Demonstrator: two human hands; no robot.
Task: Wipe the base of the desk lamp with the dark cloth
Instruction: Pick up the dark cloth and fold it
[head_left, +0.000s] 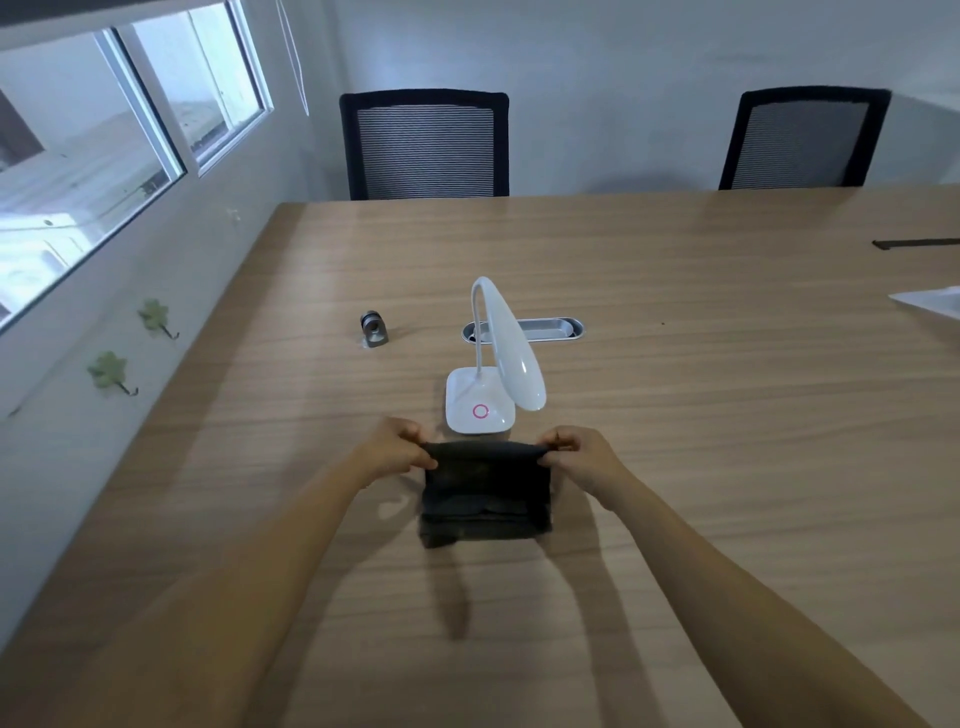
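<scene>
A white desk lamp (506, 353) stands on the wooden table (701, 415), its curved head bent down over the right side of its square base (475, 402), which has a pink ring button. Just in front of the base hangs a dark cloth (485, 491), folded and stretched between both hands. My left hand (397, 449) pinches its top left corner and my right hand (576, 457) pinches its top right corner. The cloth's lower edge is near or on the table; I cannot tell which.
A small grey metal object (374, 328) sits left of the lamp. A silver oval cable grommet (550, 329) is set into the table behind it. Two black mesh chairs (423, 145) (802, 140) stand at the far edge. A white object (932, 301) lies at the right edge.
</scene>
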